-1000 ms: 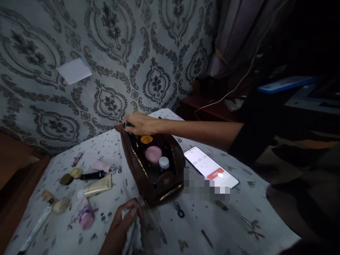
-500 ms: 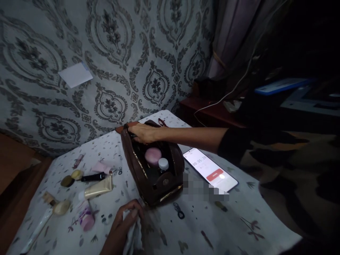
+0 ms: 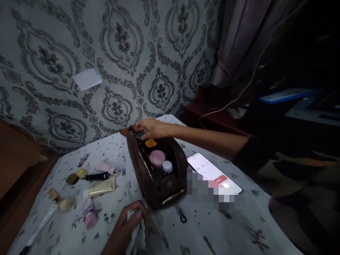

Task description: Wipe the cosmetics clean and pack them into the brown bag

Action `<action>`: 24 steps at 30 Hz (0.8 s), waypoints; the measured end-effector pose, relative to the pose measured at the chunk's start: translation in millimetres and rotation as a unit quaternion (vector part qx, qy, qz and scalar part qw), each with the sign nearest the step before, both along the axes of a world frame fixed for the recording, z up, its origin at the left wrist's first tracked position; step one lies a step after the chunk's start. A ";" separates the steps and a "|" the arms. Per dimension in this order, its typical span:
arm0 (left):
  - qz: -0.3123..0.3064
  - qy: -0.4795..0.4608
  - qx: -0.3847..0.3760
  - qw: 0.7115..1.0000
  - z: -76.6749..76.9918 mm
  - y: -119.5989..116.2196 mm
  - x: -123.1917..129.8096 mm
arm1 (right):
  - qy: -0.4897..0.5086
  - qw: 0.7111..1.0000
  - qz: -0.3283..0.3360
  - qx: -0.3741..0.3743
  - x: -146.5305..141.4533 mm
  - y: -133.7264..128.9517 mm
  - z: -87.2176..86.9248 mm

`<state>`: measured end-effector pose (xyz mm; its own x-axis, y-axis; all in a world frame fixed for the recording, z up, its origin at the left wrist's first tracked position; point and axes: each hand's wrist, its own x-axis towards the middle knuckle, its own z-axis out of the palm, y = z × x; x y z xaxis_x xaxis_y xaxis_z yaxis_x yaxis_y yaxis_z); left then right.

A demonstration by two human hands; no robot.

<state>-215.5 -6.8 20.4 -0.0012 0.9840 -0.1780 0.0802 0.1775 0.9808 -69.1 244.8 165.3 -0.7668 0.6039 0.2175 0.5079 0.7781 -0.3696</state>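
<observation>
A dark brown zippered toiletry bag (image 3: 138,170) stands unzipped in the middle of the table. At its far end my right hand (image 3: 152,128) reaches over the rim with fingers curled down; what they grip is hidden. Beside the thumb shows a small round greenish cap (image 3: 138,138). Inside the bag lie an orange item (image 3: 151,143), a pink round container (image 3: 157,158) and a white-capped bottle (image 3: 167,167). In front of the bag, my left hand (image 3: 130,223) is closed around a crumpled white cloth (image 3: 136,233).
To the left lie a cream tube (image 3: 102,187), a pink-and-purple bottle (image 3: 89,216), a black tube (image 3: 97,176), a pale pink tube (image 3: 106,167) and brushes (image 3: 66,204). A phone (image 3: 215,173) showing a timer lies right of the bag. The patterned wall (image 3: 117,106) rises behind.
My right hand has lifted slightly at the bag's far end, so the orange item and greenish cap now show. My left hand keeps the cloth. The view has shifted a little.
</observation>
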 end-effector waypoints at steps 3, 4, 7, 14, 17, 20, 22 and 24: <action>0.010 0.000 0.010 1.000 -1.7 -0.7 0.0 | 0.023 0.999 -0.029 -0.009 12.3 -13.1 9.3; 0.016 0.001 0.009 1.000 -1.7 -1.0 0.3 | 0.045 0.998 -0.030 -0.007 16.2 -19.4 10.0; 0.026 0.001 0.007 1.000 1.1 -1.1 1.1 | 0.123 0.992 -0.014 0.008 24.9 -43.1 5.2; 0.041 0.029 0.070 0.996 9.6 1.3 -4.6 | 0.208 0.976 0.059 0.016 23.5 -115.0 -10.1; 0.057 0.063 0.092 0.992 12.1 0.9 -9.9 | 0.226 0.967 0.115 -0.010 14.2 -147.2 -18.0; 0.088 0.122 0.145 0.978 17.4 1.7 -23.5 | 0.244 0.956 0.150 -0.069 1.4 -171.8 -34.1; 0.115 0.198 0.184 0.956 24.2 3.9 -40.4 | 0.255 0.949 0.148 -0.114 -8.2 -182.7 -48.3; 0.151 0.309 0.191 0.919 33.3 8.0 -64.1 | 0.255 0.946 0.132 -0.153 -18.5 -190.4 -63.0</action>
<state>-279.6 1.3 53.7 -0.2693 0.9126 0.3076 0.6465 -0.0654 0.7601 -87.6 54.4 102.2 -0.7422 0.5008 0.4454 0.0070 0.6704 -0.7420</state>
